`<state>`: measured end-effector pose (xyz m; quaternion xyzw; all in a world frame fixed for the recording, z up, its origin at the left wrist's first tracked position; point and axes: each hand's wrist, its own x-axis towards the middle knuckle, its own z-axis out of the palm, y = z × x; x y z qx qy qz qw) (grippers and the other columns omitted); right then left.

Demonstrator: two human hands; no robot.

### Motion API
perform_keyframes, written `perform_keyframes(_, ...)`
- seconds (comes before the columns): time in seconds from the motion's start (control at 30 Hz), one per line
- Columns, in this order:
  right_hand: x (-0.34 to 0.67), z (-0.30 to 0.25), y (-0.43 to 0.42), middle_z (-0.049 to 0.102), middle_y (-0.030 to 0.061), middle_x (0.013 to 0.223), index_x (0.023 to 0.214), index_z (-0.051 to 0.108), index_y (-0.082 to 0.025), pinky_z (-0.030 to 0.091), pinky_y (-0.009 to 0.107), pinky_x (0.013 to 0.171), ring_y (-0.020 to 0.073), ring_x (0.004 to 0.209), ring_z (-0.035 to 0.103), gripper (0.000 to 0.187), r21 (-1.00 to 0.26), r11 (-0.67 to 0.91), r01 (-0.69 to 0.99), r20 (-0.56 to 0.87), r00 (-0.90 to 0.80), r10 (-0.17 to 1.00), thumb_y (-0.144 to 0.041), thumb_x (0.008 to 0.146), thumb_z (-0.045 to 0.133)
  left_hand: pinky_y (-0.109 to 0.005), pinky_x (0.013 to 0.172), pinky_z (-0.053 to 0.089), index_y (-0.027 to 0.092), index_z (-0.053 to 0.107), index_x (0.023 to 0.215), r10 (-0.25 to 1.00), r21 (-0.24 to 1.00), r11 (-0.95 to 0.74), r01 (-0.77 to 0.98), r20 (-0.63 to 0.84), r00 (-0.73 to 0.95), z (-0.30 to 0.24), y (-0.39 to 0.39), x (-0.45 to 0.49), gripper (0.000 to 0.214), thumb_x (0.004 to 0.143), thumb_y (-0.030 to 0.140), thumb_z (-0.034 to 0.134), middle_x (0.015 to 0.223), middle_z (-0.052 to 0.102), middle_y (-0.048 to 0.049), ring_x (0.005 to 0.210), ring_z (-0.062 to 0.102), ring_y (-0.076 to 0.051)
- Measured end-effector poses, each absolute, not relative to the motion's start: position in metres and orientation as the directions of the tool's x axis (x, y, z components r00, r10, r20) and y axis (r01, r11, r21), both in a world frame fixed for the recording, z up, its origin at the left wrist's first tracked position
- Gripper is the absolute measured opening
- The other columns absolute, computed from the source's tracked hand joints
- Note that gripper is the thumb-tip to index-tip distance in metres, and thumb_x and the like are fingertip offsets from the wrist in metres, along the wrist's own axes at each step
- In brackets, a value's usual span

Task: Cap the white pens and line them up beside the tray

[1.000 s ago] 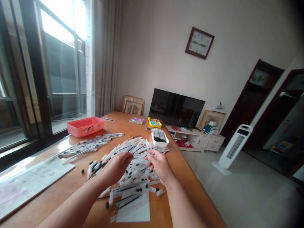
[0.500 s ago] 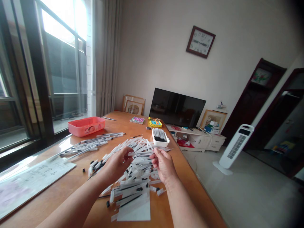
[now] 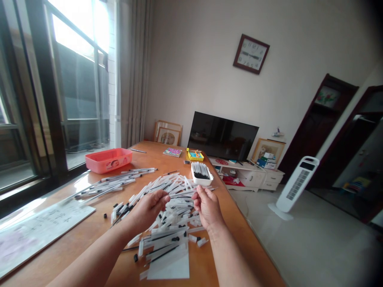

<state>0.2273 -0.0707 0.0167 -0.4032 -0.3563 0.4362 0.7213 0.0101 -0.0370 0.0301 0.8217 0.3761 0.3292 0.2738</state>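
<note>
Paper (image 3: 169,268) lies nearest us on the counter (image 3: 89,231), tucked under a heap of pen parts (image 3: 169,223). Above the heap, our left hand (image 3: 148,209) and right hand (image 3: 208,207) each pinch one end of a white pen barrel (image 3: 179,194), fingers closed. Beyond them sit a white tray (image 3: 201,182) of black caps and a pink box (image 3: 108,159).

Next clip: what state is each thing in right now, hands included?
left hand: pinching one end of a white pen tube
right hand: pinching its other end
pen parts: loose heap on the table
white tray: filled with black pieces
pink box: upright, top looks open
television: screen dark
long pens: laid side by side
</note>
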Motion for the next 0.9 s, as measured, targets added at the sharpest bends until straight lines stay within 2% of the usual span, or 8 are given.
perform_keyframes(0.13, 0.228, 0.019, -0.072, 0.059, -0.001, 0.062, 0.078, 0.06, -0.017, 0.026, 0.018, 0.039, 0.0065, 0.046, 0.042, 0.037, -0.893, 0.308, -0.327, 0.185, 0.358, 0.915, -0.051, 0.079, 0.074, -0.027, 0.061, 0.041, 0.021, 0.061, 0.084, 0.815, 0.772, -0.504, 0.388, 0.276, 0.509, 0.031, -0.038, 0.01, 0.045, 0.095, 0.059, 0.039, 0.066, 0.062, 0.0003, 0.062, 0.055, -0.016)
perform_keyframes(0.3, 0.229, 0.022, -0.074, 0.059, -0.0014, 0.062, 0.079, 0.061, -0.017, 0.026, 0.018, 0.038, 0.0064, 0.046, 0.041, 0.037, -0.89, 0.316, -0.329, 0.199, 0.343, 0.918, -0.052, 0.08, 0.073, -0.026, 0.055, 0.038, 0.02, 0.058, 0.074, 0.844, 0.901, -0.326, 0.287, 0.14, 0.518, 0.033, -0.041, 0.012, 0.056, 0.095, 0.065, 0.032, 0.055, 0.057, 0.0011, 0.051, 0.048, -0.014)
perform_keyframes(0.5, 0.225, 0.021, -0.074, 0.059, -0.001, 0.063, 0.081, 0.063, -0.017, 0.026, 0.018, 0.038, 0.0057, 0.046, 0.042, 0.035, -0.869, 0.343, -0.356, 0.216, 0.35, 0.911, -0.051, 0.082, 0.073, -0.026, 0.053, 0.035, 0.018, 0.056, 0.07, 0.835, 0.963, -0.178, 0.201, 0.04, 0.548, 0.033, -0.044, 0.011, 0.059, 0.094, 0.067, 0.032, 0.052, 0.059, -0.001, 0.048, 0.046, -0.013)
perform_keyframes(0.7, 0.217, 0.016, -0.073, 0.066, 0.0026, 0.075, 0.098, 0.067, -0.018, 0.038, 0.017, 0.044, 0.008, 0.055, 0.053, 0.038, -0.832, 0.303, -0.465, 0.143, 0.349, 0.926, -0.052, 0.083, 0.073, -0.025, 0.052, 0.034, 0.018, 0.058, 0.074, 0.848, 0.965, -0.171, 0.199, 0.041, 0.529, 0.028, -0.041, 0.016, 0.06, 0.093, 0.069, 0.034, 0.053, 0.06, -0.0016, 0.049, 0.048, -0.013)
perform_keyframes(0.9, 0.211, 0.012, -0.073, 0.07, 0.0052, 0.082, 0.093, 0.068, -0.017, 0.044, 0.018, 0.048, 0.0102, 0.062, 0.06, 0.034, -0.818, 0.24, -0.523, 0.097, 0.285, 0.954, -0.048, 0.082, 0.075, -0.027, 0.055, 0.04, 0.016, 0.061, 0.077, 0.827, 0.94, -0.206, 0.272, 0.018, 0.562, 0.024, -0.042, 0.023, 0.061, 0.092, 0.069, 0.032, 0.058, 0.062, -0.0035, 0.053, 0.051, -0.015)
